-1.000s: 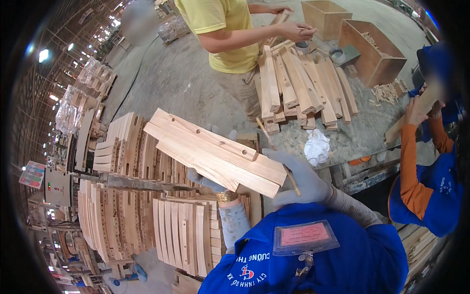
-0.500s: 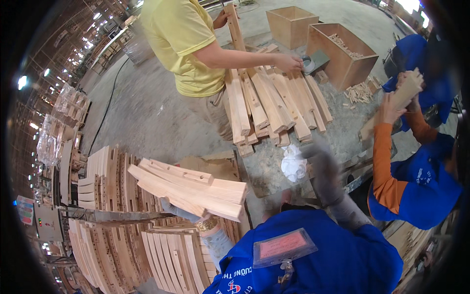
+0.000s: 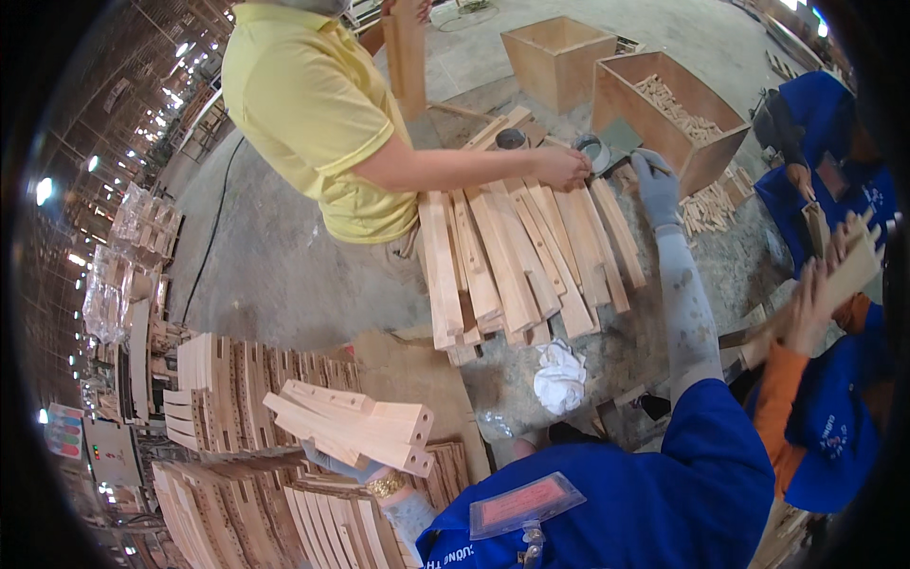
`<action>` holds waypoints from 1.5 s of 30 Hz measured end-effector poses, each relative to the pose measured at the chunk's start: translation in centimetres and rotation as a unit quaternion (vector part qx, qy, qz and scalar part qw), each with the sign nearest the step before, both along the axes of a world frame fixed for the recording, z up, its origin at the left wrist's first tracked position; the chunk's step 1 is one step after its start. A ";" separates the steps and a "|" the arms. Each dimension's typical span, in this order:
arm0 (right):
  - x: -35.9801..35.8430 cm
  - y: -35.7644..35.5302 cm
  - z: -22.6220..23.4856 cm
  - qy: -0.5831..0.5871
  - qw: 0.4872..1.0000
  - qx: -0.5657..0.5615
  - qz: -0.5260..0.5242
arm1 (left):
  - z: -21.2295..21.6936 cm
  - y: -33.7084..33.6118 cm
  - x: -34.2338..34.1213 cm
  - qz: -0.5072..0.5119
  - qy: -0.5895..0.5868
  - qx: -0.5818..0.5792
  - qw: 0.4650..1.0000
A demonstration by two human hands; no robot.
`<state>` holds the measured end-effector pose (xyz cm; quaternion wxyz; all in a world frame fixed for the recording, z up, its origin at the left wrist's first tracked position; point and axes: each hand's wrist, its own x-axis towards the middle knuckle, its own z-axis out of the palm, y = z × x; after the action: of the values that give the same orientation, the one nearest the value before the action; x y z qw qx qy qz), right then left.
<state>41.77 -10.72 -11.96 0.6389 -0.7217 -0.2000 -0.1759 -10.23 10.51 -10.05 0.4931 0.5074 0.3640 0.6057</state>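
My left hand, in a grey glove, grips a bundle of pale wooden pieces with drilled holes from below. My right hand, also gloved, is stretched out across the work table. Its fingers are bent around a thin, dark, stick-like thing that I cannot make out. Beside it are a round can and a flat green piece. Between my arms, on the table, lie a pile of long wooden pieces and a crumpled white cloth.
A person in a yellow shirt stands across the table, one hand by the can. Behind are two wooden bins, one holding dowels. Co-workers in blue work at right. Stacked slotted wood stands at left.
My right hand has moved forward from near the white cloth to beside the can. My left hand still holds the bundle, now slightly lower. The person in yellow appears farther left.
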 end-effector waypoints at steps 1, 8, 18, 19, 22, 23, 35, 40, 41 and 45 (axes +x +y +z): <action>1.2 0.6 -0.4 0.016 1.000 -0.007 0.006 | 0.5 0.0 0.2 0.001 -0.059 -0.038 0.998; 7.3 4.3 -3.8 0.009 0.982 -0.191 0.014 | 0.3 0.2 1.3 0.082 0.062 0.122 0.987; 10.4 5.6 -6.5 0.096 0.954 -0.282 0.024 | 1.2 0.2 2.1 0.057 -0.071 -0.042 0.995; 10.0 5.7 -6.0 0.117 0.956 -0.266 0.027 | 0.8 0.1 1.7 0.059 -0.044 -0.041 0.996; 8.9 5.3 -5.1 0.130 0.961 -0.244 0.015 | 1.5 -0.3 2.7 0.050 -0.016 -0.047 0.997; 9.0 5.0 -5.1 0.134 0.960 -0.245 0.002 | 2.0 -0.5 3.4 0.045 -0.019 -0.049 0.998; 7.3 3.8 -7.9 0.332 0.898 0.269 0.104 | 2.0 -0.7 3.1 0.021 -0.091 -0.041 0.995; 5.8 4.4 -8.3 0.445 0.805 0.389 0.042 | 3.3 -1.3 3.5 0.001 -0.133 -0.152 0.979; 5.9 4.4 -8.5 0.446 0.789 0.421 0.038 | 3.3 -1.0 3.5 -0.020 -0.159 -0.165 0.973; 6.2 4.2 -9.8 0.445 0.724 0.525 0.044 | 3.5 -0.8 3.3 -0.045 -0.182 -0.167 0.968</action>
<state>48.01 -6.51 -21.77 0.9384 -0.2562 0.2001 0.1173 -6.97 9.73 -6.59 0.6552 0.3151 0.3415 0.5956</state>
